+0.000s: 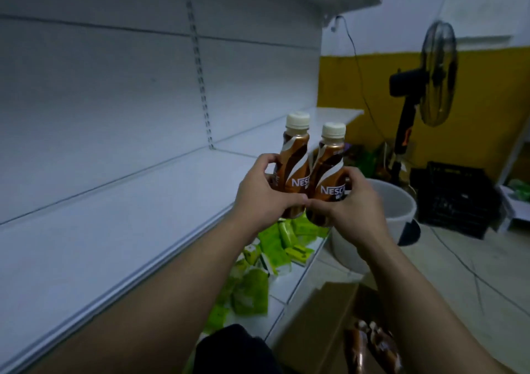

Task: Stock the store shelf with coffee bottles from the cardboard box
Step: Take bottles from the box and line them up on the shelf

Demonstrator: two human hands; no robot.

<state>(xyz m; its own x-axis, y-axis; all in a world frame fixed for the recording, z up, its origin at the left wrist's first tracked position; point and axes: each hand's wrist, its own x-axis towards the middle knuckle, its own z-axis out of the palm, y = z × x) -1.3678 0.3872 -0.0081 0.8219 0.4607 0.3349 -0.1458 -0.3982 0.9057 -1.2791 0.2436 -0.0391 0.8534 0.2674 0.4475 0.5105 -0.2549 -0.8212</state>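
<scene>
Bottles [296,158] partly hidden by left hand [259,198], right hand [357,210].

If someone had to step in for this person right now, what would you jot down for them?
Left hand: fingers grip the left bottle, upright, over the shelf edge.
Right hand: fingers grip the right bottle, upright, close beside the other.
Box: low at the right, with spare bottles inside.
Done: two bottles in hand.
Left: set both on the shelf, where none shows yet, then fetch the rest.
</scene>
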